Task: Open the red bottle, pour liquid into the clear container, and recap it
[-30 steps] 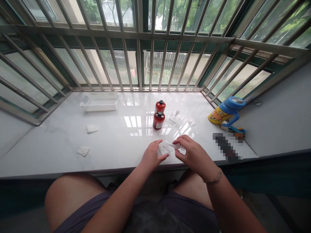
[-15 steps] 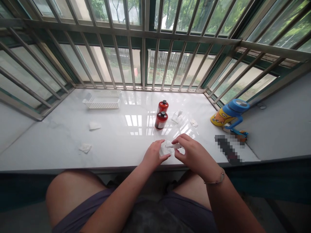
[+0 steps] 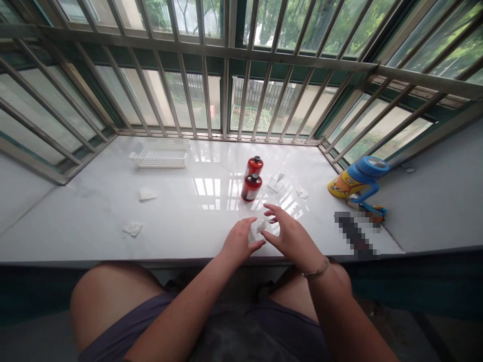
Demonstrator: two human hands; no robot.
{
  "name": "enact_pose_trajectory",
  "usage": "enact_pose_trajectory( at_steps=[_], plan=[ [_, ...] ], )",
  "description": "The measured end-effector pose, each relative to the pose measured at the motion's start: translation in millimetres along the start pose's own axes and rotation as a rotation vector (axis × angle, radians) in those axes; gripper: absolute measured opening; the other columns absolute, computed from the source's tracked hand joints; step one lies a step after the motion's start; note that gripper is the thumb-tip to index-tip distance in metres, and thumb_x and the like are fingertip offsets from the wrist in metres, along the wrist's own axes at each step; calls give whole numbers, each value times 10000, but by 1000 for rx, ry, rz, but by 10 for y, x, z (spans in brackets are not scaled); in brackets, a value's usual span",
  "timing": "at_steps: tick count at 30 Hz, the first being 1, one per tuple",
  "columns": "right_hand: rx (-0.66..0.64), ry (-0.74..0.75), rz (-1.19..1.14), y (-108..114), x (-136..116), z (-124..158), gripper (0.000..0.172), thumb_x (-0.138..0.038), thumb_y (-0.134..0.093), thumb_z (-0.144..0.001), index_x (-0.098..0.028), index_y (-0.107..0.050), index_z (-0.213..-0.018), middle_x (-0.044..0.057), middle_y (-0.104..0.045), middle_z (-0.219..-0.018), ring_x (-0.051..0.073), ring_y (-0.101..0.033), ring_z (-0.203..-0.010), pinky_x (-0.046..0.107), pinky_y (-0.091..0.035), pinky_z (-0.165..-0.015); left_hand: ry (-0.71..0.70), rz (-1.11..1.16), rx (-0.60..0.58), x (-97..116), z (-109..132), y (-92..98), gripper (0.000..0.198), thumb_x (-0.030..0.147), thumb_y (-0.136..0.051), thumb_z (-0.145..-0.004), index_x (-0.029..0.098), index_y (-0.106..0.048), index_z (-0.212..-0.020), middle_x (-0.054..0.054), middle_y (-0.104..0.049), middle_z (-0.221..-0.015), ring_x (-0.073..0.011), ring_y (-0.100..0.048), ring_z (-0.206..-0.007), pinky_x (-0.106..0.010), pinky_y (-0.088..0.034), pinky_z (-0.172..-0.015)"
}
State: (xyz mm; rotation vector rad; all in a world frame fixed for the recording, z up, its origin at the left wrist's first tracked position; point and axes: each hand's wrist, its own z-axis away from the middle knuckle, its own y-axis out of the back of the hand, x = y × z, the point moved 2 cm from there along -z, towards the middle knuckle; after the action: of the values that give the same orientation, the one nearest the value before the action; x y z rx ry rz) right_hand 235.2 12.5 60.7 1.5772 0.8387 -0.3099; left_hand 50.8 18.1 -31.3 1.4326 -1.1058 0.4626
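Observation:
My left hand (image 3: 238, 237) is closed around the left side of a small clear container (image 3: 255, 234) on the white counter, thumb in front and fingers behind. White tissue (image 3: 261, 226) is bunched inside and pokes up at its top. Over the container's right side hovers my right hand (image 3: 286, 232), thumb and fingers apart, with the thumb tip close to the tissue. Whether that thumb touches it, I cannot tell. Just behind the hands stand two red bottles with black caps, a front bottle (image 3: 251, 189) and a back bottle (image 3: 255, 165).
Right of the bottles sit another clear container with tissue (image 3: 277, 183) and a crumpled tissue (image 3: 302, 192). A blue-yellow flask (image 3: 354, 176) leans at the right wall. Leftward are a folded tissue (image 3: 147, 194), a crumpled tissue (image 3: 133, 229) and a white basket (image 3: 160, 161). Window bars (image 3: 211, 50) line the back.
My right hand has let go of the tissue it was pinching and opened its fingers, shifting slightly left. The tissue now sits bunched in the container. My left hand has kept its hold.

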Motion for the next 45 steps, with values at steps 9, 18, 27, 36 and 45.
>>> enact_pose_trajectory(
  at_steps=[9,18,27,36,45],
  plan=[
    [117,-251,-311,-318,301,356,881,-528,-850,-864,-280,-383,-1570,81,-696,-1231,289,-689,-1207,571,-496,-1177,39,7,-19,-34,-2,-17,727,170,-884,-813,252,-562,-1460,-121,-660,-1431,-335,-633,-1318,-556,-519,-1172],
    [164,-240,-413,-459,199,424,933,-505,-824,-875,-301,-292,-1613,128,-647,-1416,314,-596,-1392,593,-438,-1227,30,14,-18,-32,-7,-7,713,159,-878,-815,264,-575,-1452,-113,-660,-1431,-330,-629,-1322,-543,-520,-1167],
    [235,-229,-444,-580,238,438,915,-500,-774,-903,-306,-236,-1618,142,-619,-1459,327,-538,-1460,642,-407,-1246,38,14,-18,-20,-13,-3,725,158,-891,-803,259,-580,-1451,-115,-667,-1423,-332,-635,-1314,-544,-520,-1167],
    [266,-238,-417,-624,259,473,863,-476,-768,-907,-300,-259,-1582,130,-610,-1434,315,-560,-1420,629,-399,-1256,33,13,-22,-31,-10,-6,718,166,-886,-817,263,-570,-1455,-112,-664,-1428,-330,-629,-1319,-542,-520,-1163],
    [271,-212,-377,-577,207,461,733,-416,-730,-959,-266,-329,-1553,131,-606,-1404,282,-594,-1362,575,-421,-1256,33,11,-21,-32,-12,-4,706,165,-864,-827,249,-566,-1461,-113,-656,-1441,-329,-625,-1329,-545,-513,-1176]
  ],
)
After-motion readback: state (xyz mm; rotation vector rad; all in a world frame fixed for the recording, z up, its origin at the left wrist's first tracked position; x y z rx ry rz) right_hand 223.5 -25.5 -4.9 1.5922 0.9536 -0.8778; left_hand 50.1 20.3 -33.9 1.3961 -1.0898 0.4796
